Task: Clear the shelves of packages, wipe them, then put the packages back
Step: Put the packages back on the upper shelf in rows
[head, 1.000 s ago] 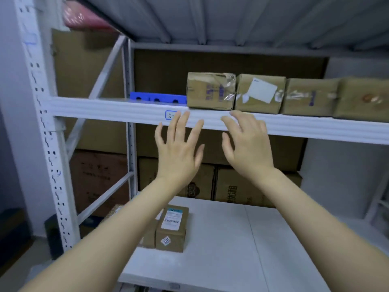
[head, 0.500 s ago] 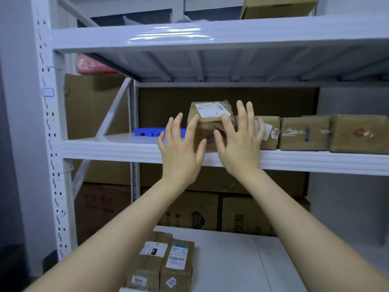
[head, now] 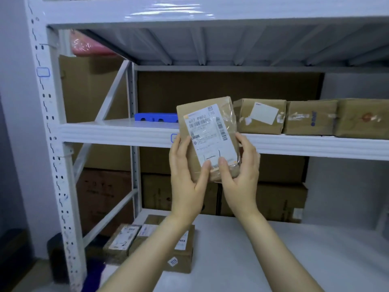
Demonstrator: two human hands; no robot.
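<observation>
A brown package (head: 207,127) with a white shipping label is held upright in front of the middle shelf (head: 117,133). My left hand (head: 187,178) grips its lower left edge, thumb on the label. My right hand (head: 242,175) grips its lower right edge, thumb beside the left one. Three more brown packages (head: 261,116) stand in a row on the middle shelf to the right. Several small packages (head: 124,239) lie at the left of the lower shelf (head: 294,260), partly hidden by my left forearm.
A blue plastic piece (head: 156,118) lies at the back of the middle shelf. Large cardboard boxes (head: 280,203) fill the space behind the shelves. The white perforated upright (head: 50,144) stands at the left. A pink bag (head: 88,47) sits high at the left.
Both hands reached to the leftmost package on the middle shelf, took hold of it and drew it off the shelf toward me. It now stands upright, label facing me.
</observation>
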